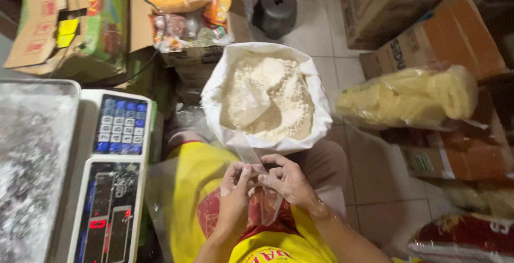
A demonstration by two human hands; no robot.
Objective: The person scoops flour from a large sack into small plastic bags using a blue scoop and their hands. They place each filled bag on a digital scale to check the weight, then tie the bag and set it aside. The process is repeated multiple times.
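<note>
hands meet low in the frame's centre, over my lap: my left hand [234,188] and right hand [286,180] both pinch a clear plastic bag [249,153], fingertips close together. its long axis runs up toward the white sack of flour [267,99] just above.

Two hands, the left hand [235,190] and the right hand [286,180], meet at lower centre on one clear plastic bag [251,158], just below one white sack of flour [267,99]. At the left sit one digital weighing scale [110,188] and one metal tray [32,156]. One dark stool [276,8] stands at the top, one bag of yellow crackers [412,97] lies right, and one red packet [466,236] is at lower right.
</note>
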